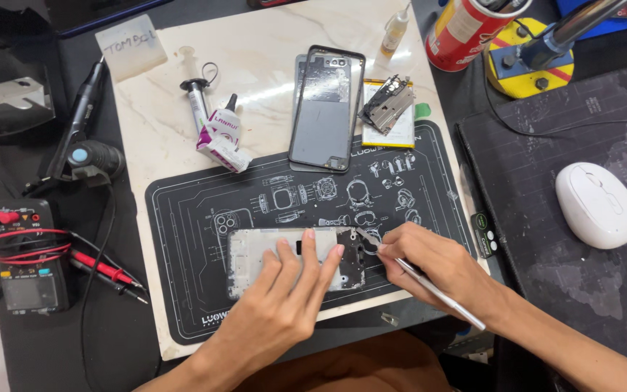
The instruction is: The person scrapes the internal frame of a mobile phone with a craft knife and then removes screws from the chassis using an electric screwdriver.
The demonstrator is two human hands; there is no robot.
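Phone frame (284, 263): lay flat on the black mat (183, 218), near its front edge, on the pale surface (161, 123).
Left hand (284, 297): pressed down on the frame from above; fingers (306, 247) were spread apart and flat, not closed around anything.
Right hand (429, 265): fingers were pinched together on a slim metal tool (437, 290), its tip at the frame's right end.
Handling: the frame appeared thin, light and stiff, but likely to flex or crack if twisted; exposed parts at the right end looked fragile.
Hold points: judged best at the long side edges or with flat pressure on the bare middle, clear of the right-end parts.
Slip: the mat probably gave grip; the frame would likely slide on bare surface.
Nearby: back cover (326, 109) and battery (388, 109) lay beyond the mat, well apart.
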